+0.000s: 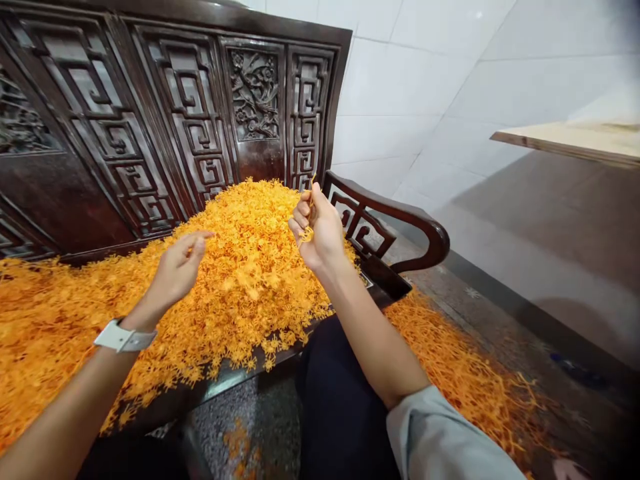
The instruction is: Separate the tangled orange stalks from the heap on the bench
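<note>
A deep heap of small orange plastic pieces (240, 267) covers the seat of a dark carved wooden bench (150, 120). My right hand (315, 230) is raised above the heap near the bench's armrest (400, 220), fingers curled round a few orange pieces, one thin strand sticking up between thumb and forefinger. My left hand (177, 270) hovers over the heap to the left, fingers bent and pinched together; what they hold, if anything, is too small to make out. A white watch (123, 337) sits on my left wrist.
More orange pieces (465, 380) lie spilled on the dark floor right of the bench and a few below its front edge. White tiled walls stand behind. A pale board (575, 143) juts in at the upper right. My dark trousers (335, 407) show below.
</note>
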The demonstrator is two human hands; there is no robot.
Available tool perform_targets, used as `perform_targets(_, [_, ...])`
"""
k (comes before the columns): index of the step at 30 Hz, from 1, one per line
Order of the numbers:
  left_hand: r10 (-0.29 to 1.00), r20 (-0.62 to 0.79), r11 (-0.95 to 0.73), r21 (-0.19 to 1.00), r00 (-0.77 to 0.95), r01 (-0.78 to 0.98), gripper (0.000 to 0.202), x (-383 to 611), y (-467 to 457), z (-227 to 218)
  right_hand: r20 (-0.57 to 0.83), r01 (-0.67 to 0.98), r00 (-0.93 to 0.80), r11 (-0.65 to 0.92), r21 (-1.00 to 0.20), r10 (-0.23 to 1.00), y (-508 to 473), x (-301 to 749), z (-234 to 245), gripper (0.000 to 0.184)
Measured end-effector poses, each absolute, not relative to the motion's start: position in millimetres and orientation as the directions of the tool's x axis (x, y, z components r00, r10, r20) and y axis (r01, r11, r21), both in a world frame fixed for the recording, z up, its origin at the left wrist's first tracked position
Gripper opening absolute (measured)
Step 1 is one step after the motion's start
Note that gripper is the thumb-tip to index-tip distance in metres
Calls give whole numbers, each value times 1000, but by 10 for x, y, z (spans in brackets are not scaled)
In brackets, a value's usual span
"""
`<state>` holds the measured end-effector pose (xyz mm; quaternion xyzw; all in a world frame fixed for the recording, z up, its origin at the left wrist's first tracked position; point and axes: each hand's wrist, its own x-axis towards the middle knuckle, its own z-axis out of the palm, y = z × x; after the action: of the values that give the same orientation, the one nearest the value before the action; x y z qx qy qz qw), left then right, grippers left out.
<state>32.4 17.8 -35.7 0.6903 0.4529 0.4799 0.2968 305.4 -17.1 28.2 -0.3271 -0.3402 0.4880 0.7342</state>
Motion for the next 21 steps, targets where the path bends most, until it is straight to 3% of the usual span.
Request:
perform_targets(1, [916,350,-392,883,196,258,47,475,48,-278,171,-493,302,308,-813,938,-153,3034,264,49])
perform_targets(4, [873,403,-446,888,274,114,45,909,-312,-27,213,-454,310,341,-824,927,-150,2928,212,43])
perform_targets(11, [834,512,-541,832,207,121,16,1265,-444,67,314,-360,231,381,-851,921,-249,2673,101,39])
perform_targets(15, [883,445,-451,892,146,9,14,1156,-382,33,408,-274,132,429,-861,904,-293,2659,86,39])
perform_targets(21, [958,278,-256,939,69,-230,25,1223,-363,-46,354,-337,25,341,-877,935,-389,2496,123,44])
